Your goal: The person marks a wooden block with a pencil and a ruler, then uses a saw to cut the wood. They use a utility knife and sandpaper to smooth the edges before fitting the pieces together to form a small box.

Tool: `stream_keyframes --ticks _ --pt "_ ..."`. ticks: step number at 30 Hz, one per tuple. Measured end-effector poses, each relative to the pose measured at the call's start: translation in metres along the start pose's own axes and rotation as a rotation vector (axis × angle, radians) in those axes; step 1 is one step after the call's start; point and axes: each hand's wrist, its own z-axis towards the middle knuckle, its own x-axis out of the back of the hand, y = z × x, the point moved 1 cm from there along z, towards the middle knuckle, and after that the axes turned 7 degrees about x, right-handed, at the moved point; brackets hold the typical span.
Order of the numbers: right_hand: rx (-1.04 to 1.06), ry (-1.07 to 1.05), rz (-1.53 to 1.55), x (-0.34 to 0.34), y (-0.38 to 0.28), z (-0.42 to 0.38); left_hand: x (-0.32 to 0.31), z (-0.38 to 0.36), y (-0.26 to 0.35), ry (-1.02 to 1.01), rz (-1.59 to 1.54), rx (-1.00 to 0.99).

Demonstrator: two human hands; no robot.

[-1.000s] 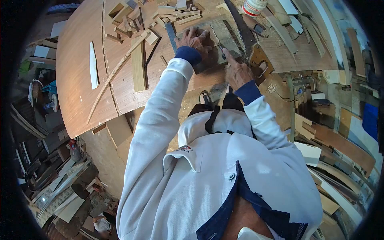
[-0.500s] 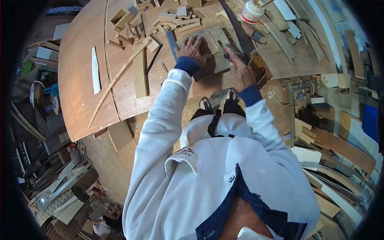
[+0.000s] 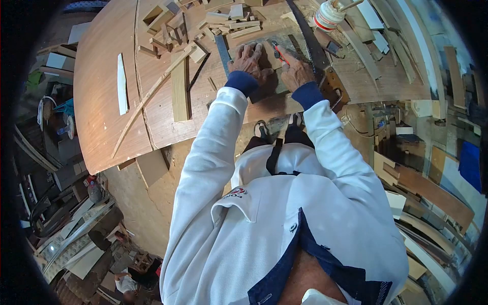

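My left hand lies palm down with its fingers spread, pressing on a thin wooden piece that sits on a darker flat board. A blue-grey metal strip lies just left of these fingers. Beside it, my right hand is closed around a slim red utility knife, whose front end points away from me over the board's right part. The knife's tip is too small to make out clearly. A handsaw lies to the right of this hand.
Wood offcuts are piled at the back of the worktable. A long curved strip and a flat slat lie on the left. A white tub holding a stick stands back right. More boards lie on the right.
My right hand has moved forward and left with the red utility knife, closer to my left hand. My left hand stays pressed on the wooden piece. The whole view has shifted slightly.
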Motion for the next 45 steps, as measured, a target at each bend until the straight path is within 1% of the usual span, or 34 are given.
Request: stream_keyframes --ticks 2,4,5,7,10,13,14,16,17,19,20,21,22,23,25,26,28,29,31,32,34,35,37,38,40,44,45 --pt "-0.017 0.001 -0.024 0.003 -0.004 -0.001 0.002 0.000 0.002 -0.027 0.004 0.015" --pt "0.053 0.079 0.057 0.004 -0.007 -0.001 0.002 0.001 0.002 -0.033 0.020 0.020" --pt "0.052 0.078 0.057 0.004 -0.008 -0.001 0.003 0.002 0.002 -0.035 0.020 0.020" --pt "-0.101 -0.074 0.006 0.009 -0.014 0.001 0.006 0.003 0.003 -0.083 0.062 0.035" --pt "-0.065 -0.034 0.032 0.007 -0.013 0.001 0.009 0.009 0.004 -0.108 0.031 0.018" --pt "-0.096 -0.030 0.002 0.006 -0.015 0.000 0.017 0.010 0.009 -0.156 0.040 0.040" --pt "-0.097 -0.029 0.002 0.005 -0.011 0.000 0.010 0.013 0.005 -0.156 0.040 0.039" --pt "0.038 -0.094 -0.103 0.001 -0.006 0.000 0.001 0.017 -0.001 -0.050 -0.024 -0.078" --pt "0.037 -0.094 -0.103 -0.002 -0.003 0.000 -0.005 0.018 -0.003 -0.051 -0.024 -0.078" --pt "0.030 -0.120 -0.304 -0.002 -0.007 0.000 0.009 0.012 0.004 -0.089 -0.028 -0.013" --pt "0.031 -0.122 -0.302 -0.016 0.006 0.002 0.003 0.012 0.000 -0.091 -0.027 -0.010" --pt "0.097 -0.059 -0.299 -0.041 0.031 0.007 -0.008 0.014 -0.005 -0.024 -0.023 -0.040" --pt "0.162 0.005 -0.295 -0.047 0.032 0.009 -0.010 0.014 -0.006 0.042 -0.019 -0.070" --pt "0.162 0.001 -0.294 -0.047 0.038 0.007 -0.013 0.013 -0.007 0.039 -0.020 -0.067" --pt "0.172 -0.118 -0.371 -0.026 0.018 0.006 -0.009 0.012 -0.006 0.019 -0.007 -0.068" --pt "0.175 -0.122 -0.371 -0.025 0.019 0.006 -0.008 0.011 -0.005 0.018 -0.008 -0.064" --pt "0.218 -0.123 -0.234 -0.021 0.018 0.007 -0.011 0.013 -0.006 -0.005 -0.096 -0.024" --pt "0.218 -0.127 -0.235 -0.019 0.018 0.004 -0.012 0.014 -0.007 -0.007 -0.099 -0.022" --pt "0.130 -0.052 -0.156 0.001 -0.008 -0.003 -0.013 0.016 -0.007 -0.021 -0.017 -0.033" --pt "0.129 -0.055 -0.155 0.001 -0.010 -0.003 -0.012 0.016 -0.005 -0.023 -0.018 -0.031" --pt "-0.002 -0.156 -0.219 0.000 -0.011 -0.004 -0.002 0.017 0.000 -0.093 -0.065 0.020" --pt "-0.003 -0.154 -0.219 -0.002 -0.009 -0.005 -0.003 0.018 0.000 -0.093 -0.064 0.018" --pt "0.077 0.065 0.295 -0.010 -0.004 -0.010 -0.001 0.019 -0.001 -0.030 -0.008 -0.073" --pt "0.076 0.067 0.296 -0.013 0.001 -0.010 -0.001 0.019 0.001 -0.031 -0.007 -0.075" --pt "-0.026 0.056 0.224 -0.016 0.006 -0.004 0.013 0.015 0.008 -0.143 -0.016 0.031" --pt "0.022 0.061 0.337 -0.006 -0.008 -0.005 0.005 0.015 0.004 -0.113 -0.039 0.018" --pt "0.015 -0.099 0.037 0.002 -0.015 -0.002 -0.009 0.018 -0.004 -0.065 -0.027 0.006"
